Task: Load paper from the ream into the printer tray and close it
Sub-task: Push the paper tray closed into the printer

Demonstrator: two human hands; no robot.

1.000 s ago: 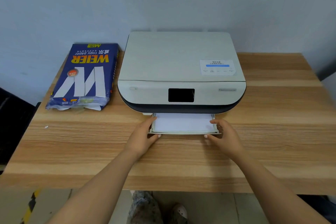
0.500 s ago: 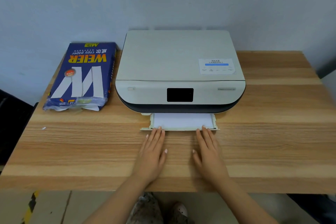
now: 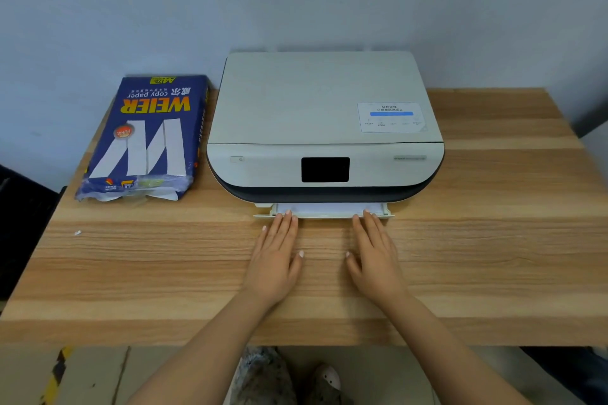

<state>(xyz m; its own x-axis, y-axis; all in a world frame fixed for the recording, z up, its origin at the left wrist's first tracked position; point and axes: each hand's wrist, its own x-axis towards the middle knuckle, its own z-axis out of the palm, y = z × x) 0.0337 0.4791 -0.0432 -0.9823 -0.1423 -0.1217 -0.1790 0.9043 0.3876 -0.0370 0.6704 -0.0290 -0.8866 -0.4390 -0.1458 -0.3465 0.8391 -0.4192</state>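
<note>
A cream printer with a dark screen stands at the back of the wooden table. Its paper tray sticks out only a little at the front, with a thin strip of white paper showing inside. My left hand and my right hand lie flat on the table, fingers straight, fingertips touching the tray's front edge. Neither hand holds anything. The blue paper ream, torn open at its near end, lies left of the printer.
The wall rises right behind the printer and the ream. A tiny white scrap lies on the table at the left. A dark object stands beyond the table's left edge. My feet show below the near edge.
The tray has slid further into the printer. My hands left the tray's sides, flattened on the table and followed its front edge forward.
</note>
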